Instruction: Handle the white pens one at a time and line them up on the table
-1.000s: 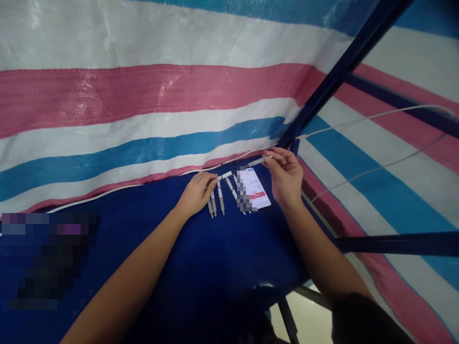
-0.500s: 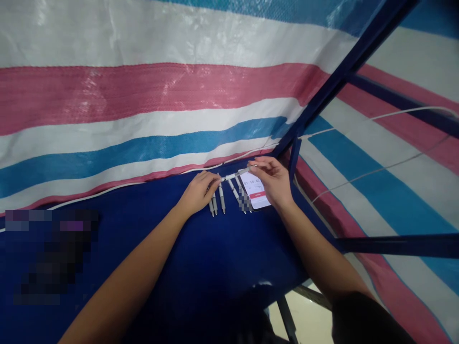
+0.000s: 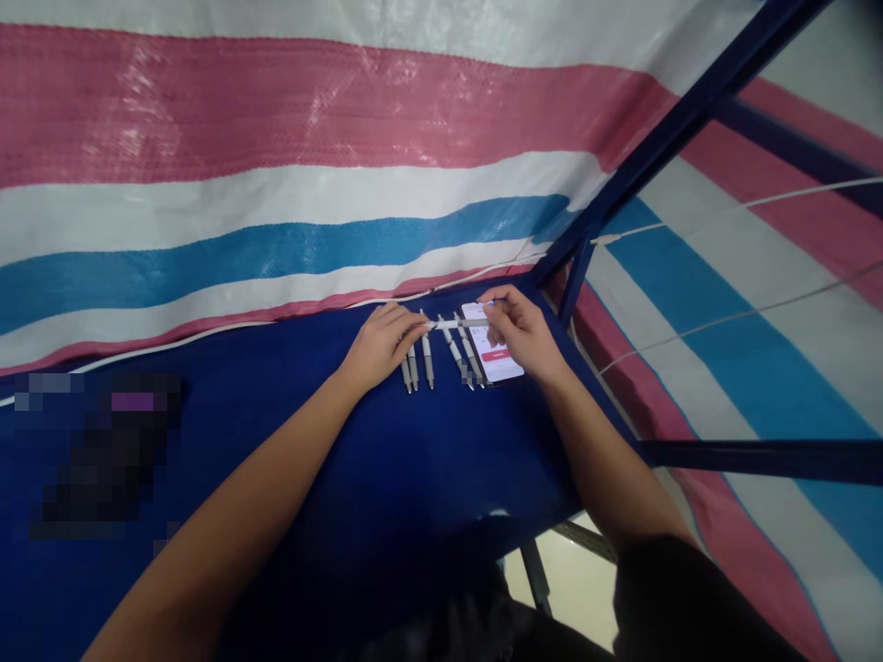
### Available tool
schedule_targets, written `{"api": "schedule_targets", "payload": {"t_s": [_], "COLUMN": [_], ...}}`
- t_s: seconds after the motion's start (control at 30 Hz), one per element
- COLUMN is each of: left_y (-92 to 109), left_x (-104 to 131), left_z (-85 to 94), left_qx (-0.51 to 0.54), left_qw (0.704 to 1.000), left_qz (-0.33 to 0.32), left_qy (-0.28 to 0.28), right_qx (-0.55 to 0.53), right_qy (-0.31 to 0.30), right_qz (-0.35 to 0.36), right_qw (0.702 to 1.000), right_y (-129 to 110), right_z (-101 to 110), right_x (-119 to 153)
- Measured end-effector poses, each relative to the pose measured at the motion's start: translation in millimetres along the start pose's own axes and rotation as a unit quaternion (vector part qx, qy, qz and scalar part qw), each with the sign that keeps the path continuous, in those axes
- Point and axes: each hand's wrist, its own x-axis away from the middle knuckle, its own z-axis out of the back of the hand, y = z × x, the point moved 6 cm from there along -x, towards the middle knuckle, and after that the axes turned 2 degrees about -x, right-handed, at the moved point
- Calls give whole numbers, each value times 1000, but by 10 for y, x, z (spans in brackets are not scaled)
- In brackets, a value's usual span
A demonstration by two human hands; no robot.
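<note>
A white and grey pen (image 3: pixel 452 324) is held crosswise between my two hands, above the other pens. My left hand (image 3: pixel 386 345) pinches its left end, and my right hand (image 3: pixel 521 333) has its grey right end between thumb and fingers. Below my left hand, several white and grey pens (image 3: pixel 427 359) lie side by side on the blue surface (image 3: pixel 414 460). Two more pens (image 3: pixel 455 351) lie slanted left of a lit phone (image 3: pixel 507 368), which my right hand partly covers.
A dark, pixelated object (image 3: pixel 103 450) lies at the left. Striped sheeting (image 3: pixel 310 257) hangs behind, with a white cable (image 3: pixel 186 336) along its foot. Blue metal bars (image 3: pixel 641 152) stand at the right, and a thin cord (image 3: pixel 745 317) crosses there.
The view has tilted down, so the scene sits higher. The held pen is now more level, and my right hand has lowered slightly relative to the phone.
</note>
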Motion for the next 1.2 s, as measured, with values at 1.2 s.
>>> {"api": "schedule_targets", "payload": {"t_s": [1.2], "left_y": [88], "left_x": [-27], "left_z": [125], "left_qx": [-18], "left_qw": [998], "left_qz": [-41], "left_qy": [38], "right_qx": [110], "right_qy": [-72], "right_qz": [-16], "right_qw": [991], "right_y": [-115], "right_z": [81], "right_x": [69]}}
